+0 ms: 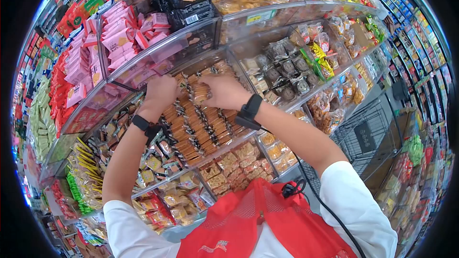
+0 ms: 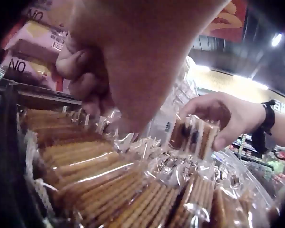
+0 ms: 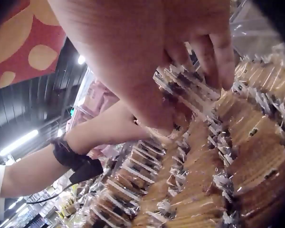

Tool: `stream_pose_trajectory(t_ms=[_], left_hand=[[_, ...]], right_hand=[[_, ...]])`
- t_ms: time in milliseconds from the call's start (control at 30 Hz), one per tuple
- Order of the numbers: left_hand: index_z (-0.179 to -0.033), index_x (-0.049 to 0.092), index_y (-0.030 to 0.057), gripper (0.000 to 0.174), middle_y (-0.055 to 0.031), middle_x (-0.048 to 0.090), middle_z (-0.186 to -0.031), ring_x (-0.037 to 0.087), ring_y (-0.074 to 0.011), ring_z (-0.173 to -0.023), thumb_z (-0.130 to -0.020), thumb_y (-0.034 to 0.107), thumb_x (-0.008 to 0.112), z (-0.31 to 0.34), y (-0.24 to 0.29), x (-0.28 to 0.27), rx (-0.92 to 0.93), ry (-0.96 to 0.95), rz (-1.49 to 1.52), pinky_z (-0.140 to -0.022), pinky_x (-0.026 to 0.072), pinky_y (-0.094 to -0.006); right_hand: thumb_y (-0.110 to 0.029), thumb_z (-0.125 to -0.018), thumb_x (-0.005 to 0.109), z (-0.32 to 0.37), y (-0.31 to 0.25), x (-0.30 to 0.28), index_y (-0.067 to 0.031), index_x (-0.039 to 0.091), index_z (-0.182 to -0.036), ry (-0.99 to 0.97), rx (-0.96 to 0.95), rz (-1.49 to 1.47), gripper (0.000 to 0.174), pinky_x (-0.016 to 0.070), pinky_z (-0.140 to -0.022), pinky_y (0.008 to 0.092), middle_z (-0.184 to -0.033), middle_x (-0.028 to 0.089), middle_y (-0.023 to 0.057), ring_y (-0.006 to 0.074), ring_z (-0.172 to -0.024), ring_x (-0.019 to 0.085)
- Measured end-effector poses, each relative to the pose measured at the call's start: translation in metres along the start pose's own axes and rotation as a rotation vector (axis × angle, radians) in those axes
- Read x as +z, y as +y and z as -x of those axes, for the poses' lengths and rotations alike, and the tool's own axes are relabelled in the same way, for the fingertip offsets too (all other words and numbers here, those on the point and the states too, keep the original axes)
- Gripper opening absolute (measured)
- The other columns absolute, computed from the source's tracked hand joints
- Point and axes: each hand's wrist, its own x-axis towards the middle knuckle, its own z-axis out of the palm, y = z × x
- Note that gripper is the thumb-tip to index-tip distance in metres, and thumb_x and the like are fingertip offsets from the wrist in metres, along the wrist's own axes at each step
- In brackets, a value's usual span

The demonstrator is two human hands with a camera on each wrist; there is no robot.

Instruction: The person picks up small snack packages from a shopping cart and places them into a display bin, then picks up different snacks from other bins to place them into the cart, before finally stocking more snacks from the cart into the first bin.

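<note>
Clear-wrapped sandwich biscuits point(image 1: 191, 129) stand on edge in tight rows in a bin, their crimped wrapper ends forming pale lines between rows. At the far part of these rows, my right hand point(image 1: 222, 91) grips a short stack of wrapped sandwich biscuits point(image 2: 192, 135) between thumb and fingers. The held stack sits just above the other packs in the left wrist view. My left hand point(image 1: 161, 91) is beside it, fingers point(image 2: 83, 78) curled down at the row's far left end. Its fingertips are partly hidden, and I cannot tell whether they hold a pack.
A clear divider wall point(image 1: 241, 69) bounds the bin's right side. Pink snack packs point(image 1: 119, 43) and black packs point(image 1: 186, 0) fill the raised shelf behind. Round dark wrapped cakes point(image 1: 287, 69) lie to the right. A wire shopping cart point(image 1: 368, 134) stands at the lower right.
</note>
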Motion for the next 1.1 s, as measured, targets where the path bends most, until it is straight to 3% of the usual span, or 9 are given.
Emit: stream_pose_trajectory(t_ms=[167,367,467,567,767,867,967,1100], left_hand=[[-0.094,0.072,0.0054,0.016,-0.0127,0.069,-0.095,0.071,-0.0384,-0.086,-0.088,0.02,0.074,0.008,-0.002,-0.002,0.01,0.199,0.122,-0.075,0.058,-0.0497],[-0.101,0.074,0.0082,0.014,-0.0124,0.067,-0.096,0.07,-0.0372,-0.088,-0.09,0.016,0.073,0.015,-0.017,0.004,0.011,0.256,0.209,-0.076,0.0566,-0.0486],[-0.106,0.075,0.0085,0.018,-0.0132,0.068,-0.102,0.071,-0.0355,-0.089,-0.091,0.017,0.073,0.024,-0.021,0.001,-0.028,0.269,0.313,-0.078,0.0564,-0.0467],[-0.113,0.074,0.0076,0.028,-0.0133,0.068,-0.114,0.068,-0.0358,-0.103,-0.09,0.022,0.076,0.042,-0.01,-0.022,-0.214,0.072,0.524,-0.088,0.0555,-0.0452],[-0.126,0.069,0.0051,0.049,-0.013,0.065,-0.126,0.058,-0.0362,-0.124,-0.083,0.024,0.083,0.067,0.007,-0.004,-0.087,0.309,0.491,-0.106,0.0478,-0.0439],[-0.124,0.071,0.0072,0.049,-0.0091,0.065,-0.122,0.06,-0.0364,-0.119,-0.081,0.027,0.085,0.051,0.005,0.014,-0.092,0.358,0.535,-0.102,0.0499,-0.0445],[-0.123,0.071,0.0076,0.049,-0.0097,0.065,-0.122,0.06,-0.036,-0.119,-0.079,0.025,0.086,0.039,0.0,0.017,-0.155,0.189,0.614,-0.103,0.05,-0.0442],[-0.119,0.072,0.0077,0.048,-0.0107,0.065,-0.122,0.06,-0.0359,-0.12,-0.077,0.023,0.088,0.035,-0.003,0.019,-0.125,0.197,0.593,-0.103,0.0498,-0.043]], right_hand=[[-0.023,-0.075,0.087,-0.03,-0.003,0.017,-0.005,0.064,-0.127,-0.078,-0.002,0.005,0.059,0.0539,-0.091,0.0459,-0.11,0.07,0.019,0.0381,-0.104,0.068],[-0.02,-0.072,0.089,-0.058,0.012,0.047,-0.011,0.063,-0.134,-0.03,-0.141,-0.015,0.067,0.0537,-0.095,0.045,-0.121,0.062,0.0176,0.0387,-0.105,0.067],[-0.018,-0.071,0.09,-0.055,0.004,0.048,-0.0126,0.065,-0.132,-0.013,-0.092,0.067,0.066,0.0552,-0.093,0.0455,-0.124,0.058,0.0156,0.0391,-0.106,0.067],[-0.017,-0.071,0.09,-0.052,-0.016,0.043,-0.0107,0.067,-0.128,0.044,0.032,0.138,0.061,0.0571,-0.089,0.0469,-0.123,0.061,0.0161,0.04,-0.104,0.069],[-0.017,-0.071,0.088,-0.063,-0.009,0.05,-0.0089,0.066,-0.121,0.07,-0.017,0.094,0.056,0.0586,-0.084,0.0494,-0.112,0.07,0.0149,0.0413,-0.101,0.071],[-0.017,-0.072,0.086,-0.064,-0.024,0.062,-0.0082,0.066,-0.118,0.107,0.046,0.256,0.051,0.0592,-0.083,0.0493,-0.11,0.071,0.0136,0.0408,-0.101,0.071],[-0.016,-0.073,0.084,-0.06,-0.021,0.077,-0.0069,0.065,-0.119,0.136,0.069,0.333,0.05,0.0598,-0.082,0.0487,-0.112,0.07,0.0134,0.0408,-0.1,0.072],[-0.014,-0.084,0.077,-0.016,-0.039,0.053,-0.0052,0.061,-0.127,0.205,0.141,0.271,0.046,0.0588,-0.088,0.0479,-0.113,0.065,0.0167,0.039,-0.117,0.064]])
